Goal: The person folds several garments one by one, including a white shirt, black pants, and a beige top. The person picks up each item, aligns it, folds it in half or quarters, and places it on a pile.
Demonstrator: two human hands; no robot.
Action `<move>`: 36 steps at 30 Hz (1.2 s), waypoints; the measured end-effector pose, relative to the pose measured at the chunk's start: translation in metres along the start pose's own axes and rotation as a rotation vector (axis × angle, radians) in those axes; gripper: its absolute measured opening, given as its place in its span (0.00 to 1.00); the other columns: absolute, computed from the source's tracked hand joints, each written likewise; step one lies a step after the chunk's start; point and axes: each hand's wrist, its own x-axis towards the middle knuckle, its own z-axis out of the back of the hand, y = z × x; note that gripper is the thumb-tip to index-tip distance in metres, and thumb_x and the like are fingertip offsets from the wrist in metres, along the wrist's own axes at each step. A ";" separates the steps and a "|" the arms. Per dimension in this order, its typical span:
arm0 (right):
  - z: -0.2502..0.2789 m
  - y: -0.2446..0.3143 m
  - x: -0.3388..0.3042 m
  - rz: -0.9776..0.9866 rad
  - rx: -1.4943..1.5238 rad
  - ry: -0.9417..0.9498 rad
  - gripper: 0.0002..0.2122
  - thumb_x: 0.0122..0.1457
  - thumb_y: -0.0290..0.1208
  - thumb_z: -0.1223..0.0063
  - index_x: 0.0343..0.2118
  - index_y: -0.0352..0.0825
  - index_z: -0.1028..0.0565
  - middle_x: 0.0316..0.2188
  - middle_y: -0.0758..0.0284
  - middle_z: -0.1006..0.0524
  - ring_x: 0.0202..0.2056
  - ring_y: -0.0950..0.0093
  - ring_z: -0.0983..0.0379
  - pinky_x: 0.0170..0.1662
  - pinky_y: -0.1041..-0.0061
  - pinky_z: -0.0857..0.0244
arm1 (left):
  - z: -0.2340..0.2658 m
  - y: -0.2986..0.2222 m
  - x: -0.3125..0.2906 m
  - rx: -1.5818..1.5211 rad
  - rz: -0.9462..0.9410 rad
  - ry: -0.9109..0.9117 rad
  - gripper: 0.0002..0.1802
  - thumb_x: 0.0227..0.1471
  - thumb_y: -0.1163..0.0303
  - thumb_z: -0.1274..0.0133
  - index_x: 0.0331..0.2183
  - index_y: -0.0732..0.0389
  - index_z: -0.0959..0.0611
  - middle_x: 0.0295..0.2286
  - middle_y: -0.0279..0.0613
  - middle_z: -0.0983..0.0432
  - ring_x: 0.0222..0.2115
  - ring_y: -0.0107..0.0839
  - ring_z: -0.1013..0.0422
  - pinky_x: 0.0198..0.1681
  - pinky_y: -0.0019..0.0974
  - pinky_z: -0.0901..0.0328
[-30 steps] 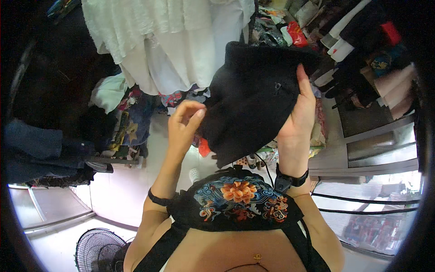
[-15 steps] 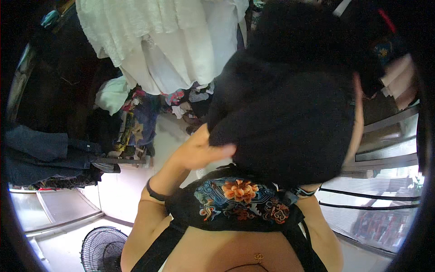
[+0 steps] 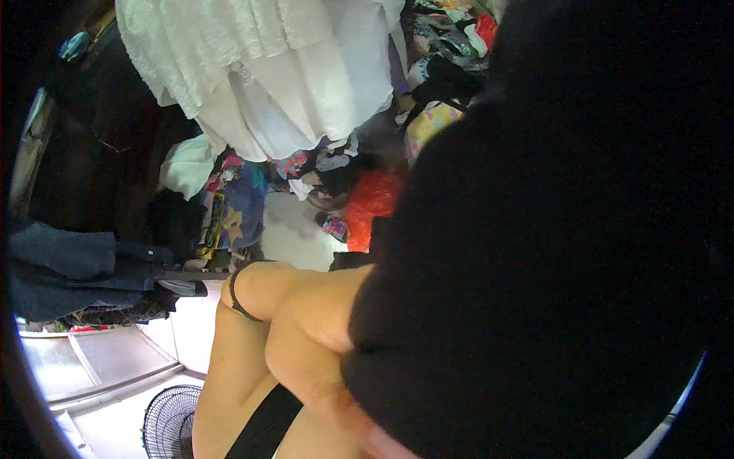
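Observation:
A plain black garment (image 3: 520,291) fills the right half of the view, very close up; its full shape runs out of sight. My left hand (image 3: 306,306) grips its left edge. The fingers disappear behind the cloth, while the thumb stretches down along the lower left side. A thin dark band (image 3: 235,294) circles that wrist. The cloth hides where my right hand would be. Part of a black strap (image 3: 267,417) on my own clothing shows beside my left arm.
White garments (image 3: 267,84) hang at the upper left, with dark blue clothes (image 3: 69,260) lower down. Mixed fabrics and a red plastic bag (image 3: 371,206) lie beyond. A black fan (image 3: 172,421) stands at the lower left.
The black garment has come up much closer, now covering my embroidered top and the windows at right. My left hand has come up with it, and the right fingers have dropped from view.

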 end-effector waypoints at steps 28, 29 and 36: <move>-0.059 -0.101 -0.009 -0.221 -0.139 0.751 0.32 0.44 0.36 0.32 0.56 0.37 0.29 0.37 0.61 0.26 0.38 0.70 0.27 0.44 0.75 0.34 | 0.105 0.008 0.008 0.354 0.048 -1.232 0.26 0.55 0.57 0.41 0.48 0.62 0.27 0.39 0.38 0.25 0.40 0.28 0.28 0.44 0.32 0.33; -0.058 -0.104 -0.018 -0.332 -0.060 0.734 0.31 0.44 0.33 0.33 0.54 0.37 0.28 0.37 0.61 0.25 0.37 0.69 0.28 0.43 0.74 0.34 | 0.111 0.009 0.001 0.337 0.068 -1.297 0.24 0.56 0.57 0.42 0.47 0.62 0.26 0.38 0.39 0.24 0.38 0.29 0.27 0.43 0.32 0.32; -0.018 -0.090 -0.021 -0.281 -0.399 0.661 0.28 0.44 0.22 0.38 0.53 0.35 0.27 0.33 0.55 0.27 0.36 0.58 0.28 0.41 0.65 0.33 | 0.131 -0.011 -0.049 0.579 -0.048 -1.464 0.20 0.59 0.61 0.46 0.45 0.68 0.24 0.44 0.46 0.23 0.43 0.34 0.25 0.48 0.38 0.31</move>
